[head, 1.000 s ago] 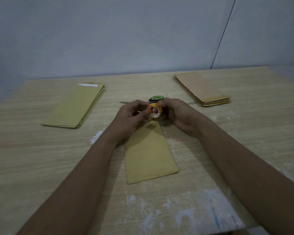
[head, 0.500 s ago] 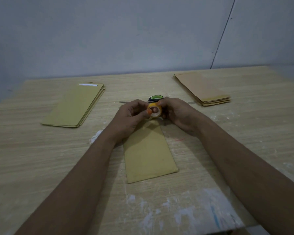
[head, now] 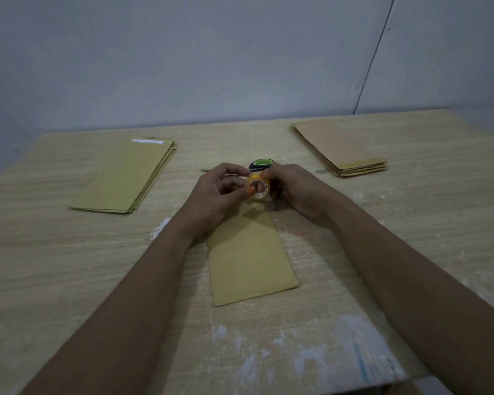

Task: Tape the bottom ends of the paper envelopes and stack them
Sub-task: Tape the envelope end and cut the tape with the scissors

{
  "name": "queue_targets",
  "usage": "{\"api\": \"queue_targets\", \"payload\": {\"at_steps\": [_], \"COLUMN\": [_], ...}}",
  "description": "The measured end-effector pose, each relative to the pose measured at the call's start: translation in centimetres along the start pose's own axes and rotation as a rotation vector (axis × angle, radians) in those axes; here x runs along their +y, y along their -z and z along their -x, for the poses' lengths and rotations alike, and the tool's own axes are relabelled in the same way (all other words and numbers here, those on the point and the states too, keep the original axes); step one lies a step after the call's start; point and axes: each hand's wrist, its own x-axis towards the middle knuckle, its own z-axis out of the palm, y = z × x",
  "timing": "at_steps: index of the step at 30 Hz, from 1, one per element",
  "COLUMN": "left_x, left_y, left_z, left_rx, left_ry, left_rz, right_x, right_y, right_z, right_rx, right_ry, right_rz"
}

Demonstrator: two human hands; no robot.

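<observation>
Tape roll (head: pixel 257 188) pinched between left hand (head: pixel 214 197), right hand (head: pixel 294 187).

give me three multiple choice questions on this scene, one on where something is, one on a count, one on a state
1. Where does the single envelope lie?
A. on the left stack
B. on the table between the forearms
C. on the right stack

2. How many envelope stacks are on the table?
A. one
B. two
C. four

3. What are the hands doing?
A. resting flat on the table
B. lifting the envelope
C. holding a tape roll together

Answers:
1. B, it lies flat in the middle, apart from the left stack and the right stack.
2. B, one stack sits far left, one far right.
3. C, the left hand and right hand both have fingers on the roll, above the envelope's far end.
</observation>
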Motion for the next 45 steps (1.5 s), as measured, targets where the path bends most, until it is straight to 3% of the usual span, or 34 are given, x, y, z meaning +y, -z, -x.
{"api": "queue_targets", "payload": {"at_steps": [3,10,17,23,32,45], "left_x": [0.02,0.18,0.56,0.89,0.18,0.86], "left_y": [-0.01,-0.15,-0.05,-0.03,-0.12,-0.06], "left_z": [-0.03,-0.04,0.26,0.40,-0.09,0.42], "left_rx": [0.016,0.007,0.022,0.047,0.013,0.042], "left_ry": [-0.005,0.030,0.005,-0.005,0.074,0.031], "left_rz": [0.022,0.050,0.086,0.112,0.077,0.143], "right_x": [0.01,0.09,-0.19,0.13,-0.22,-0.21], "right_y": [-0.29,0.48,-0.14,-0.27,0.56,0.19], "right_z": [0.06,0.14,0.15,-0.31,0.43,0.06], "right_rx": [0.007,-0.077,-0.021,-0.013,-0.099,-0.095], "right_ry": [0.002,0.035,0.043,0.034,0.040,0.035], "right_rz": [0.050,-0.112,0.083,0.100,-0.222,-0.078]}}
